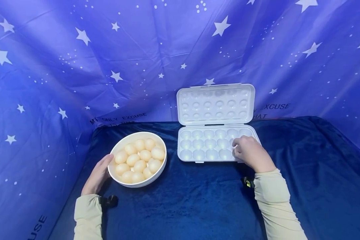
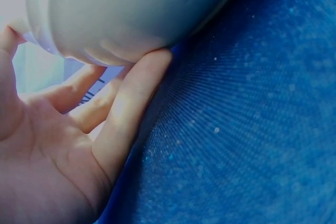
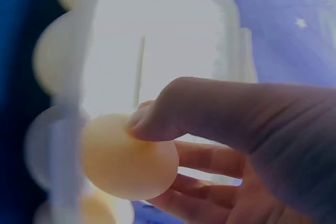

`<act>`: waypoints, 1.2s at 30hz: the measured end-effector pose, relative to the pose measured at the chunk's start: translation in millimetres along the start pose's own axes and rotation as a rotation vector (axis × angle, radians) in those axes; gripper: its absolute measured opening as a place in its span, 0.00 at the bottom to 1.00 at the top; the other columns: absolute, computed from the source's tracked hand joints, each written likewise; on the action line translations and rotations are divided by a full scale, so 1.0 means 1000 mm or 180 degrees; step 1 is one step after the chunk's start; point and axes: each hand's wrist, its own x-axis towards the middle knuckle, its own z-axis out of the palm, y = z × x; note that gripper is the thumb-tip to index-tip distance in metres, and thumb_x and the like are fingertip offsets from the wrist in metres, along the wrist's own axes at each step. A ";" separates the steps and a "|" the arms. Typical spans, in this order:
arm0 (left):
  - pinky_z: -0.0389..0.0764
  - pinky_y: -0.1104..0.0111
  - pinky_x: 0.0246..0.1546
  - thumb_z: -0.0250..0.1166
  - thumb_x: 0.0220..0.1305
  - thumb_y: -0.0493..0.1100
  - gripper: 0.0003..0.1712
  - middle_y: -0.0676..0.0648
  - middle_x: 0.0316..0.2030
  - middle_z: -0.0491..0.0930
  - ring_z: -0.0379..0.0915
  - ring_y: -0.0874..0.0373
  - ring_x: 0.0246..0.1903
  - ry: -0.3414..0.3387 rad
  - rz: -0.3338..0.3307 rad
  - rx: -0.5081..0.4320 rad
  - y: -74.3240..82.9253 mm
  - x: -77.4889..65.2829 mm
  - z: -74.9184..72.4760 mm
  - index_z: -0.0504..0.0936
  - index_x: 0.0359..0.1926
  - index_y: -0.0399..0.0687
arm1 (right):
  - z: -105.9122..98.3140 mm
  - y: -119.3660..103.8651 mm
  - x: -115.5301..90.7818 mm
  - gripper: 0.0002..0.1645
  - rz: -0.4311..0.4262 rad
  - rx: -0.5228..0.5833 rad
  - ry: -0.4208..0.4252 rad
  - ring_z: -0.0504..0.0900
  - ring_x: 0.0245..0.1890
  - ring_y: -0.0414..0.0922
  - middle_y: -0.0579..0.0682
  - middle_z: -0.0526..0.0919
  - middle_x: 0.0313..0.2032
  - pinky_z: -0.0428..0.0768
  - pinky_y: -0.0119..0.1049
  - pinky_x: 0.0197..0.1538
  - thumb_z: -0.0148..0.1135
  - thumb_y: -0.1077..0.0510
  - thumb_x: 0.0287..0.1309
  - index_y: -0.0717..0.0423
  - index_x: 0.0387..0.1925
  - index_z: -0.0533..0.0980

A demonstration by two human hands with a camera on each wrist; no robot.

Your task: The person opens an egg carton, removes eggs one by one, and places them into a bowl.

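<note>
My left hand point(image 1: 99, 175) grips the near left side of a white bowl point(image 1: 151, 179). Its thumb lies on the rim, and in the left wrist view its fingers press the outer wall. Many pale tan eggs point(image 1: 140, 165) fill the bowl. Over the right end of an egg carton point(image 1: 198, 144) is my right hand point(image 1: 252, 151). It pinches an egg point(image 3: 128, 156) between thumb and fingers, at the carton's cups; in the head view the hand mostly hides this egg. A rounded, egg-coloured shape point(image 3: 105, 212) shows below it, partly cut off. The visible carton cups hold no eggs.
The carton's lid point(image 1: 217, 103) stands raised at the back, against a purple curtain point(image 1: 156, 60) with white stars. Dark blue cloth point(image 1: 186, 203) covers the table. Small black devices sit at both wrists.
</note>
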 end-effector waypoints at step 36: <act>0.82 0.69 0.42 0.46 0.78 0.57 0.35 0.60 0.44 0.77 0.78 0.69 0.43 0.0017 0.0013 -0.0092 -0.002 0.008 -0.005 0.58 0.69 0.32 | 0.047 -0.161 0.066 0.13 -0.0904 0.1205 0.0153 0.78 0.50 0.49 0.50 0.84 0.44 0.77 0.43 0.56 0.69 0.64 0.52 0.58 0.42 0.83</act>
